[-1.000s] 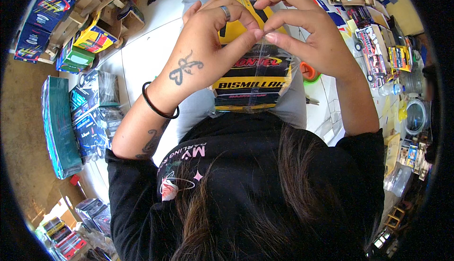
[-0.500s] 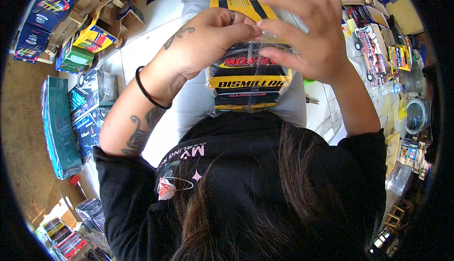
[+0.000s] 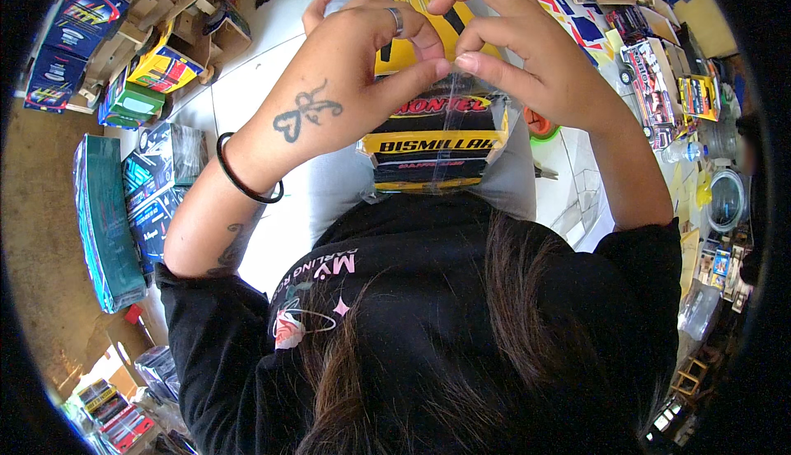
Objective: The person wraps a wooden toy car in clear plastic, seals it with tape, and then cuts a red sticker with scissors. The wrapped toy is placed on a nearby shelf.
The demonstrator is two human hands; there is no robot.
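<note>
A yellow and black box-shaped toy truck body [image 3: 435, 144], with lettering on its near end, lies across my lap. Clear, shiny plastic film [image 3: 456, 93] covers that end and catches the light. Above it, my left hand [image 3: 354, 68] is closed in a pinch of thumb and forefinger. My right hand [image 3: 535, 60] pinches just beside it, the two thumb tips nearly touching. A thin clear strip seems to run from the fingertips down over the truck body, though what lies between the fingers is too small to make out.
At the left stand a long teal wrapped piece [image 3: 103, 224] and a blue and black wrapped box [image 3: 161, 191]. Wooden toy trucks [image 3: 169, 2] are stacked beyond. An orange and green round object [image 3: 540, 124] and a pointed metal tool [image 3: 545, 172] lie right of my lap, near more toy trucks [image 3: 647, 93].
My left hand has turned, its back now facing up more, and its outer fingers have lifted. My right hand has shifted slightly down and right, and its fingers have curled into a pinch.
</note>
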